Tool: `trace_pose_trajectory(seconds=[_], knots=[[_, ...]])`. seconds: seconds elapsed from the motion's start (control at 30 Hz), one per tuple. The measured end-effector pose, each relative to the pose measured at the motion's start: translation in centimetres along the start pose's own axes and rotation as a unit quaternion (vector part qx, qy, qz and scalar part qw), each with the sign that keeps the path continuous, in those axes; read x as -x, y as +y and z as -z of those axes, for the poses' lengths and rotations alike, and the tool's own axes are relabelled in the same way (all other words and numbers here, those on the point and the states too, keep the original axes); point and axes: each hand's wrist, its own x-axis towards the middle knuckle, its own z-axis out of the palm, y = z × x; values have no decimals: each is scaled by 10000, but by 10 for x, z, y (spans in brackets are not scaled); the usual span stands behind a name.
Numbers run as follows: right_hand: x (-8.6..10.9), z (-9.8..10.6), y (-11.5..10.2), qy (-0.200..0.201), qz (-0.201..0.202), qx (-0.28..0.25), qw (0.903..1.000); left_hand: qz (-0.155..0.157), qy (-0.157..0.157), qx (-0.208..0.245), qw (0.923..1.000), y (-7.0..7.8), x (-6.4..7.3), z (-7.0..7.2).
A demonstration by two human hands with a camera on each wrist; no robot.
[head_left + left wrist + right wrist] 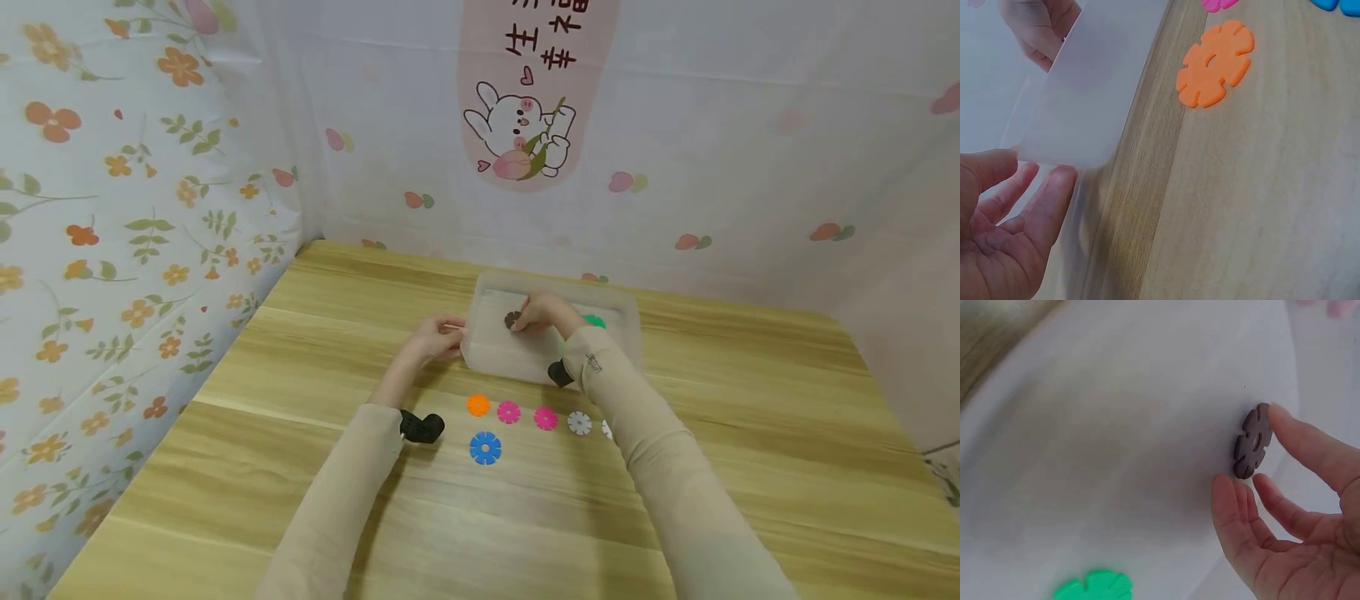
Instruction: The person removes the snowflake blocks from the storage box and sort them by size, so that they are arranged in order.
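My right hand reaches into a translucent white plastic box. Thumb and fingertips pinch a dark brown notched flower-shaped disc by its edges, over the box floor. Also in the box lies a green disc, partly covered by the right arm in the head view. The left hand holds the box at its left end; in the left wrist view the fingertips are right at the corner wall. In front of the box lie an orange disc, two pink discs and white discs.
A blue disc, larger than the others, lies nearer to me on the wood-grain table. One white disc is partly hidden by the right sleeve. Printed cloth hangs behind the table and along its left side.
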Motion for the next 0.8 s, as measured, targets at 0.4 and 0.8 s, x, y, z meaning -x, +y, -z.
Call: trace_pose_trajectory(seconds=[0.4, 0.8], knots=[[-33, -5, 7, 462, -56, 762, 9960, -35, 66, -111, 9999, 1, 0, -1], [-29, -6, 14, 302, 212, -627, 9974, -30, 113, -34, 9999, -1, -1, -2]])
